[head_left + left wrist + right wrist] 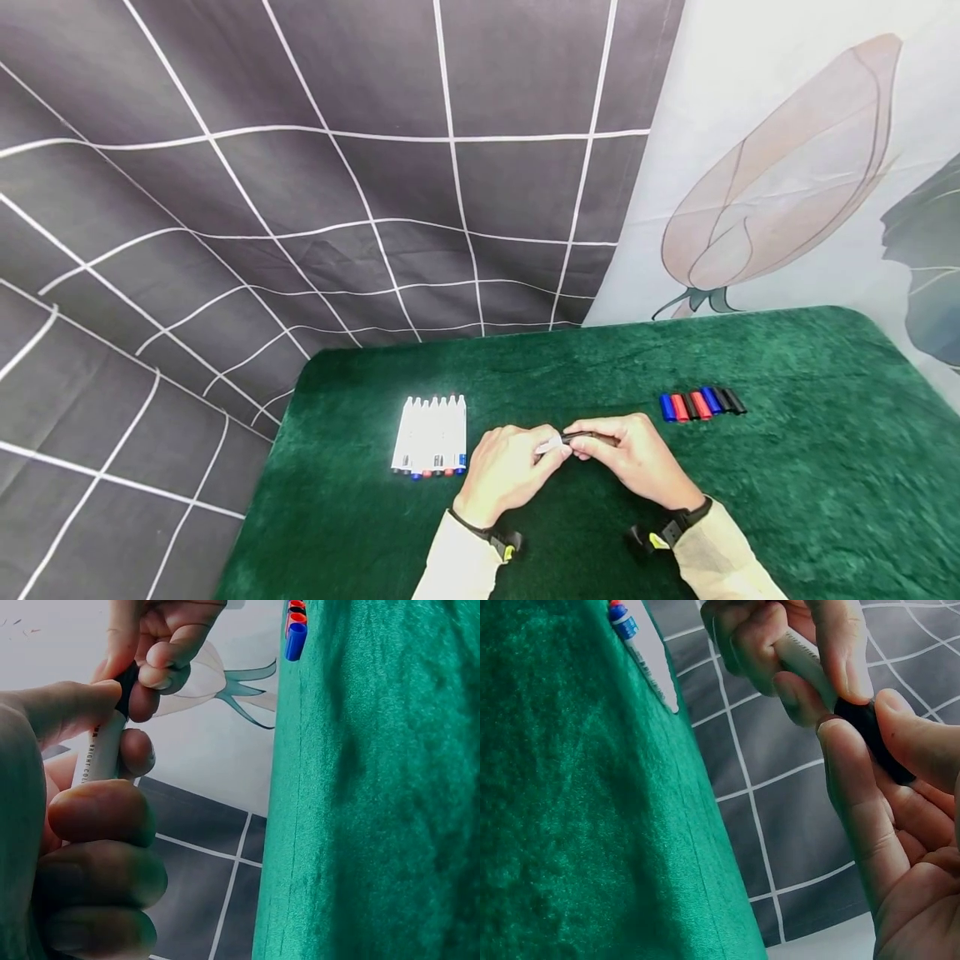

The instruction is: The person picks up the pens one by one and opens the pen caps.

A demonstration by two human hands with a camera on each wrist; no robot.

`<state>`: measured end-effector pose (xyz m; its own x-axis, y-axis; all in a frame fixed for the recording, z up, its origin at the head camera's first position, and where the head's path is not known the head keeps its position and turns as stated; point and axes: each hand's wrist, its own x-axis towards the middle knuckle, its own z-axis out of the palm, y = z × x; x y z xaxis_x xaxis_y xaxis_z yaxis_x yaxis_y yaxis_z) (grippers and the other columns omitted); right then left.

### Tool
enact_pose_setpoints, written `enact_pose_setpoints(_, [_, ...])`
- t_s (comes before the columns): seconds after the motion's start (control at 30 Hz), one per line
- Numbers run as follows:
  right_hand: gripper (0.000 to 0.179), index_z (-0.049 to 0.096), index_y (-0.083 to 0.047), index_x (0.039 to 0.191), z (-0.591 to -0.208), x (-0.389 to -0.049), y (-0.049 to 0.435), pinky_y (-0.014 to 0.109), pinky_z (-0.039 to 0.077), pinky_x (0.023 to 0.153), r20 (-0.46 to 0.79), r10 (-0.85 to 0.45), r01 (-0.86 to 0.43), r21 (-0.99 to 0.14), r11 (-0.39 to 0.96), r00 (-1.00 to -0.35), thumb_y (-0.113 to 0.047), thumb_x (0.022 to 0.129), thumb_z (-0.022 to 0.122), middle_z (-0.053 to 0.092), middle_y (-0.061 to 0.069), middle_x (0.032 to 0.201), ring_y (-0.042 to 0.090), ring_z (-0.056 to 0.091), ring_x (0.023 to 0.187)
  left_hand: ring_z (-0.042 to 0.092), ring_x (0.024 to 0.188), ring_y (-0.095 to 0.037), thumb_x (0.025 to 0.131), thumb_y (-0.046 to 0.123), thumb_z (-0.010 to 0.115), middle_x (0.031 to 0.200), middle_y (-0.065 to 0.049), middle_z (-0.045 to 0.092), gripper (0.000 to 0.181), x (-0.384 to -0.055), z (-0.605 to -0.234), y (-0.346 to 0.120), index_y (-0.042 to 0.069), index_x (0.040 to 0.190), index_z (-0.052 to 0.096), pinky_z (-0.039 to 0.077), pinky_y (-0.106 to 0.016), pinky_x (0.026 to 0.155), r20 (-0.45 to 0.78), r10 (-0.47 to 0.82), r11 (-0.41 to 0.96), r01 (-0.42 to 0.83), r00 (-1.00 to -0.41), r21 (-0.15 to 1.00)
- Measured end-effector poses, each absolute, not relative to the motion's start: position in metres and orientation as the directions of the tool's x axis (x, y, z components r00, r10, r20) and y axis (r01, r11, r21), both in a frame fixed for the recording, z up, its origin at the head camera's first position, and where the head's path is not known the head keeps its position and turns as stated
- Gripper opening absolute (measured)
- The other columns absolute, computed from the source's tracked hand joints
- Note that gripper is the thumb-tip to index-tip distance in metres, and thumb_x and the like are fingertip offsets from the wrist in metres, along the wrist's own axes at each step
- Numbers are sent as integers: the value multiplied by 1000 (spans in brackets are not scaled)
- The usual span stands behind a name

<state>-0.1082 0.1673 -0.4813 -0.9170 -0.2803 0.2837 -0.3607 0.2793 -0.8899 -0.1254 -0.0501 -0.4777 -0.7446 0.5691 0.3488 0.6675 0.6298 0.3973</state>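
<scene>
Both hands meet over the table around one marker (100, 754) with a white barrel and printed lettering. My left hand (506, 468) grips the white barrel, its thumb lying along the upper part by the black end. At that end, the fingertips and thumb of my right hand (641, 457) pinch the black cap (870, 735). Cap and barrel are in line, and fingers partly hide where they meet. Left of the left hand, several white markers (431, 433) lie side by side, tapered ends pointing away and coloured ends nearer me.
Beyond the right hand, several loose blue, red and black caps (701, 404) lie in a row. Green velvety cloth (825, 467) covers the table. Behind it hang a dark grid-patterned curtain (517, 192) and a white sheet (720, 92) with a flower print.
</scene>
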Motion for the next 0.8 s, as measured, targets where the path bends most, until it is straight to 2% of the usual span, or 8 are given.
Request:
enact_pose_setpoints(0.2, [18, 77, -7, 107, -486, -109, 167, 23, 55, 71, 347, -292, -429, -854, 294, -891, -8, 90, 74, 75, -4, 95, 9, 70, 75, 42, 55, 2, 99, 50, 52, 59, 18, 44, 30, -127, -477, -53, 29, 82, 63, 31, -17, 51, 322, 571, 629, 654, -756, 421])
enact_pose_setpoints(0.4, [23, 78, -15, 108, -483, -111, 173, 18, 53, 72, 428, -272, -502, -797, 337, -862, -4, 87, 76, 76, -3, 102, 8, 70, 80, 44, 55, 0, 98, 47, 55, 59, 18, 44, 26, -128, -477, -57, 30, 82, 65, 31, -19, 50, 311, 543, 662, 626, -780, 413])
enact_pose_setpoints(0.5, [22, 78, -14, 108, -478, -111, 177, 18, 54, 71, 405, -245, -469, -815, 341, -881, -6, 87, 76, 76, -2, 103, 7, 70, 80, 46, 55, -1, 98, 46, 56, 59, 18, 46, 26, -129, -476, -58, 29, 82, 66, 32, -19, 50, 315, 540, 671, 625, -780, 398])
enact_pose_setpoints(0.63, [20, 76, -10, 112, -475, -111, 183, 20, 54, 77, 338, -206, -388, -870, 304, -918, -11, 91, 73, 75, 0, 108, 11, 73, 91, 46, 54, -2, 99, 46, 55, 58, 17, 45, 28, -129, -475, -59, 28, 80, 63, 31, -19, 49, 335, 533, 680, 629, -777, 376])
enact_pose_setpoints(0.8, [26, 75, -18, 118, -474, -112, 187, 21, 53, 84, 270, -147, -300, -920, 252, -952, -15, 93, 72, 73, 0, 116, 12, 71, 103, 44, 53, -3, 98, 46, 57, 57, 16, 42, 27, -130, -475, -61, 27, 79, 63, 31, -20, 49, 346, 493, 704, 600, -798, 380])
